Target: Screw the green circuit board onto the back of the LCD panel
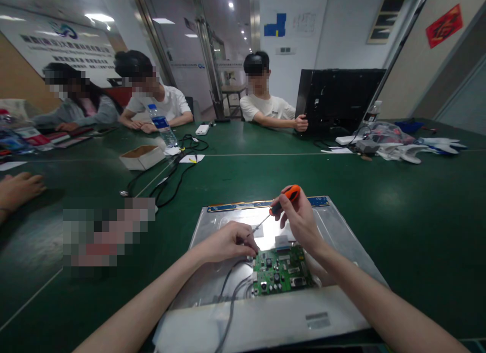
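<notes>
My right hand [298, 219] grips an orange and black screwdriver [291, 193], its thin shaft slanting down to the left. The screwdriver's tip meets the fingers of my left hand [236, 240]. Those left fingers are pinched together at the upper left corner of a green circuit board [281, 272]; what they hold, if anything, is hidden. The board lies on a silver metal display panel [216, 226], with a strip-like board [319, 201] along its far edge. Grey cables [232, 312] run from the circuit board's left side.
On the green table [417, 231] are black cables [182, 178], an open small box [142, 158] and a water bottle [163, 126]. A black monitor [341, 100] stands at the back right, near white gloves [406, 151]. Several people sit around; another person's hand [23, 188] rests at left.
</notes>
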